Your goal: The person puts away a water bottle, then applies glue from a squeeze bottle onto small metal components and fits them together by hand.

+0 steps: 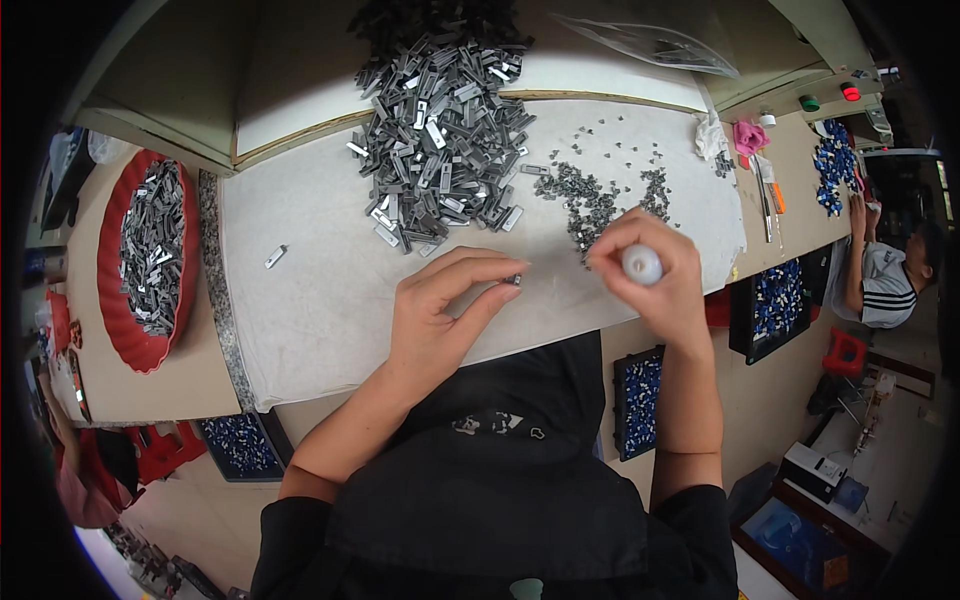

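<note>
Close to the front edge of the white-covered table, my left hand point(440, 315) pinches a small dark metal piece point(514, 281) between thumb and fingertips. My right hand point(665, 280) is closed around a tool with a whitish, round-ended handle point(641, 265); its working end is hidden. The thumb and forefinger of that hand come together at the near edge of a scatter of tiny grey metal parts point(590, 200). Whether they also pinch one of these cannot be made out. Beyond my left hand rises a large heap of grey, oblong metal pieces point(440, 150).
One oblong piece point(276, 256) lies alone on the left. A red scalloped tray point(112, 270) full of similar pieces stands further left. A plastic bag point(650, 45) lies at the back. On the right are tweezers point(766, 210), a pink cloth point(750, 137) and a co-worker point(885, 275).
</note>
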`<control>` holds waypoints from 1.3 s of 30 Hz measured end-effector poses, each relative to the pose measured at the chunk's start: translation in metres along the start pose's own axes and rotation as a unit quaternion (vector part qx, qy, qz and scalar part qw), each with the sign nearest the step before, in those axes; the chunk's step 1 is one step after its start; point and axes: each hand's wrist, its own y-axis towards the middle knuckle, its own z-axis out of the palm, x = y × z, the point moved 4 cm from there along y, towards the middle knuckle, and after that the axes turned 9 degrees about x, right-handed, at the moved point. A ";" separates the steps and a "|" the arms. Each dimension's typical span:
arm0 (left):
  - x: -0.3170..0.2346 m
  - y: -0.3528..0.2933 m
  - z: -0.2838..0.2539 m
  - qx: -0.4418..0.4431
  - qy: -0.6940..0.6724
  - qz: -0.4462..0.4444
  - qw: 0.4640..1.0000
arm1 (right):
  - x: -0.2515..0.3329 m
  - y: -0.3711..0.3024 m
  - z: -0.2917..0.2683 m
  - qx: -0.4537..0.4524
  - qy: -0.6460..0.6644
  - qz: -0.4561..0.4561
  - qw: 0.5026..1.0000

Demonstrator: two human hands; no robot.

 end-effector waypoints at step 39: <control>-0.003 -0.002 0.003 -0.059 0.163 0.101 0.980 | 0.029 0.003 0.042 0.010 0.009 -0.049 0.999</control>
